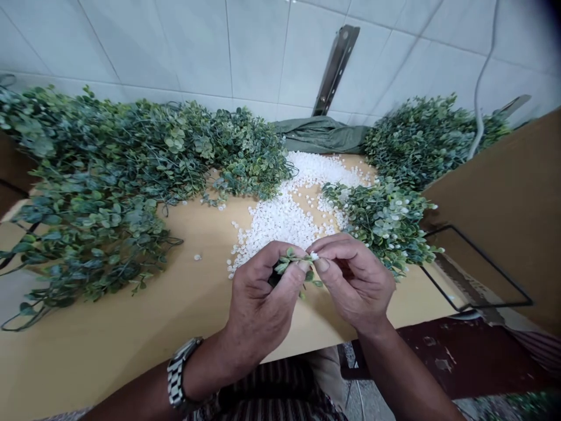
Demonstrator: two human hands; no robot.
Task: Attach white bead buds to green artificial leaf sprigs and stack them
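My left hand (258, 304) is closed in a pinch on a small green plastic sprig (293, 261), held above the front of the tan table (109, 333). My right hand (355, 278) is also closed, thumb and forefinger pinching a small white bead (314, 255) at the sprig's tip. Both hands touch at the fingertips. A metal wristwatch (180, 369) sits on my left wrist. Just beyond the hands lies a spread of white beads (289, 213).
A large heap of green artificial foliage (100, 187) covers the table's left and back. Smaller foliage piles (385, 219) lie at right, another heap (421, 137) behind them. A brown cardboard panel (504, 204) and a black wire frame (477, 269) stand at right. A green cloth (322, 134) lies by the tiled wall.
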